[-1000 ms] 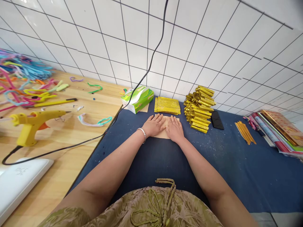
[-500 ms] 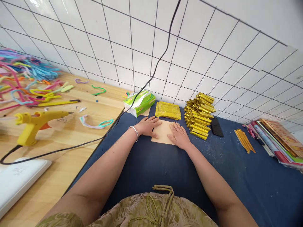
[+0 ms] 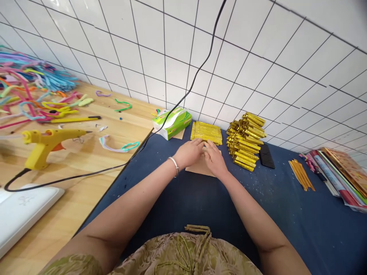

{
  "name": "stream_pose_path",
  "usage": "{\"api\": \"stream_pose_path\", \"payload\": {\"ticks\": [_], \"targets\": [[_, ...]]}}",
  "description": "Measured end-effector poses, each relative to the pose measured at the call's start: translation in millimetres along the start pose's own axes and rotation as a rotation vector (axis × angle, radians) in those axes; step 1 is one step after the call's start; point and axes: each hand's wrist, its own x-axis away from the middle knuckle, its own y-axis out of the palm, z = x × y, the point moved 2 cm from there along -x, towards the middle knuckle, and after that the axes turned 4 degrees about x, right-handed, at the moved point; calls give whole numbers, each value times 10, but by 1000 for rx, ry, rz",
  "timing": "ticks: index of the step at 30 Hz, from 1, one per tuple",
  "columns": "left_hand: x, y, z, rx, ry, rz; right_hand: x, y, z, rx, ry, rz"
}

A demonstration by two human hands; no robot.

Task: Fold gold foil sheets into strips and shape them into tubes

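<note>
A tan sheet of paper or card [image 3: 200, 169] lies on the blue table surface, partly covered by my hands. Behind it is a flat stack of shiny gold sheets [image 3: 206, 131]. My left hand [image 3: 189, 154] reaches over the tan sheet to the front edge of the stack, fingers bent and close together. Beside it, almost touching, my right hand [image 3: 215, 159] has its fingers drawn together at the same edge. Both hands look closed, but whatever lies between the fingertips is hidden.
A green tissue pack [image 3: 173, 123] sits left of the stack. To the right are a pile of folded gold strips [image 3: 246, 143], a black phone-like slab [image 3: 266, 156], orange-gold strips [image 3: 301, 175] and books [image 3: 338, 177]. A yellow glue gun [image 3: 47, 145] and its cord lie left.
Both hands have left their flat, spread pose on the tan sheet. They have come together at the gold stack's front edge, with fingers now bent. The view has shifted slightly.
</note>
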Motion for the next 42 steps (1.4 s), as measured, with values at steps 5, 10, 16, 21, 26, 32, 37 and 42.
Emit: {"api": "stream_pose_path", "payload": {"ticks": [5, 10, 16, 21, 26, 32, 37, 42], "targets": [[68, 347, 147, -7, 11, -19, 31, 331, -74, 43, 54, -42], [86, 391, 99, -16, 20, -1, 61, 371, -29, 39, 51, -25], [66, 407, 110, -34, 13, 27, 76, 364, -25, 49, 28, -8], [76, 405, 108, -32, 24, 36, 166, 345, 68, 131, 40, -39], [94, 373, 96, -30, 55, 37, 229, 320, 189, 236, 43, -82], [99, 373, 30, -33, 34, -11, 317, 230, 278, 309, 39, -134], [99, 338, -51, 23, 23, -112, 399, 170, 303, 346, 55, -153], [119, 283, -216, 114, 19, -310, 429, 160, 255, 354, 59, -169]]}}
